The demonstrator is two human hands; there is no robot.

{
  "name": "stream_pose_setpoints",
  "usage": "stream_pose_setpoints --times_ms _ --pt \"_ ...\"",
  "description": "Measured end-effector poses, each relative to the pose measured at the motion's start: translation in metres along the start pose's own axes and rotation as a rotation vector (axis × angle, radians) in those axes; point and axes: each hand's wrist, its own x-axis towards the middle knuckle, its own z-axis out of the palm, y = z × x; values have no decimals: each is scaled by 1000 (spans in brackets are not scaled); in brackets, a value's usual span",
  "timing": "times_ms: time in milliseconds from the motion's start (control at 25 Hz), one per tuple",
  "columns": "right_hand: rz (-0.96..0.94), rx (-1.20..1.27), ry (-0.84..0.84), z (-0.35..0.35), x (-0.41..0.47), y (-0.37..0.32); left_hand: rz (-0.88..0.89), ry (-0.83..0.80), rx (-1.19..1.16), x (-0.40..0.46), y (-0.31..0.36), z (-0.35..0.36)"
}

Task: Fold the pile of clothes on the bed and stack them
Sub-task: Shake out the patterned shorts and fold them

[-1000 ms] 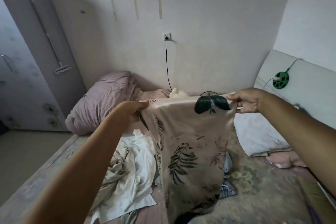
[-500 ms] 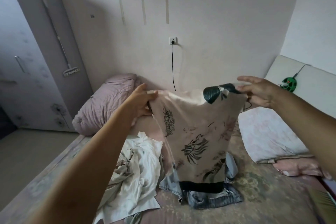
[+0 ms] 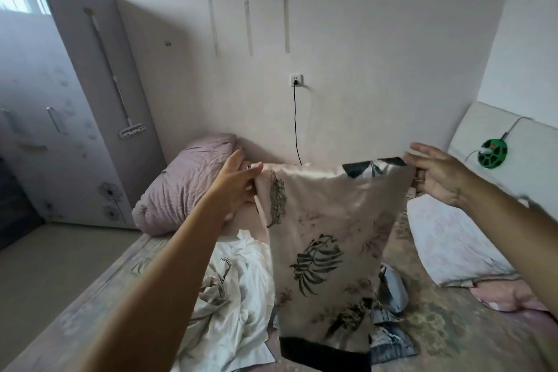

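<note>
- The two arms are reaching out over the bed (image 3: 453,338), holding a leaf-print garment (image 3: 326,238) up in the air by its top edge, so it is hanging free above the pile.
- The left hand (image 3: 234,187) is pinching the garment's left top corner between thumb and fingers; that grip is looking firm.
- The right hand (image 3: 434,172) is at the right top corner with its fingers mostly spread; the thumb seems to be pinning the cloth, though how securely I cannot tell. Tightening this hold is the first thing I would advise.
- To fold well, I judge the top edge should be kept taut and level, then the garment laid flat on a bare part of the bed.
- Beneath it, white clothes (image 3: 238,296) and a piece of denim (image 3: 389,338) are lying crumpled, crowding the nearest landing spot.
- A white pillow (image 3: 453,238) is sitting to the right, limiting room there.
- A rolled pink quilt (image 3: 181,187) is lying further back on the left.
- On the far wall, a cable (image 3: 296,127) is hanging from a socket.
</note>
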Motion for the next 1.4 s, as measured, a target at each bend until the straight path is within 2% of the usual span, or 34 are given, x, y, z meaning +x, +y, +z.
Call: stream_pose_setpoints --times_ms 80,160,240,400,560,720,800,880,1040,1120,1200,1280,1400 --pt "3 -78 -22 0 -3 5 1 -27 74 0 -3 -6" --pt "-24 -84 27 2 -3 9 29 -22 142 2 -6 -9" --pt "-50 -50 61 3 -2 7 35 -35 110 -1 -1 -6" --pt "-1 -99 -28 -1 -8 -12 90 -23 93 -1 7 -7" --pt "-24 -129 59 -1 -10 -1 50 -68 160 0 3 -7" --pt "-98 -174 155 6 -14 -1 108 -17 50 2 5 -4" --pt "-156 -229 188 12 -16 -7 77 -92 166 1 4 -1" --pt "-137 -282 142 16 -17 -9 68 -110 296 -2 3 6" --pt "-170 -229 43 15 -14 -23 102 36 116 -2 19 9" --pt "-251 -457 23 13 -16 -26 119 69 168 -4 20 8" --pt "-377 -714 76 11 -15 -28 150 116 210 -6 19 10" --pt "-410 -791 132 10 -10 -30 170 144 231 -5 20 12" --pt "-287 -751 227 11 -3 -31 139 167 199 -2 20 17"
